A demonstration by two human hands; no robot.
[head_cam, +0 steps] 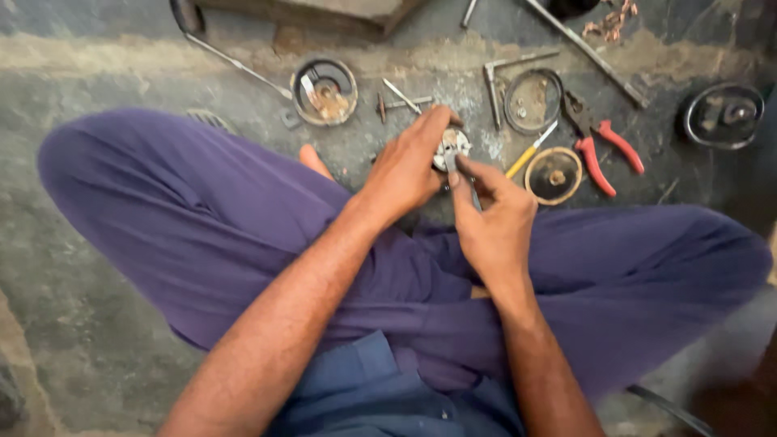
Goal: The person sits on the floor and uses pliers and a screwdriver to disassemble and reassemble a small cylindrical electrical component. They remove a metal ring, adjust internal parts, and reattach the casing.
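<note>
A small round metal part (452,146) is held in the left hand (409,166); a thin tool (453,162) is pinched in the right hand (494,214) against it, above the floor (97,73), red pliers (603,154) nearby

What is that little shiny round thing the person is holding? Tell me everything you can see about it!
The small round metal part looks silvery, with dark openings in its face. It sits just above the floor, in front of the crossed legs. The left hand wraps around its left side, hiding much of it. The right hand presses a thin metal tool against its lower edge. It faces up toward the camera. Finer details are too small to tell.
</note>
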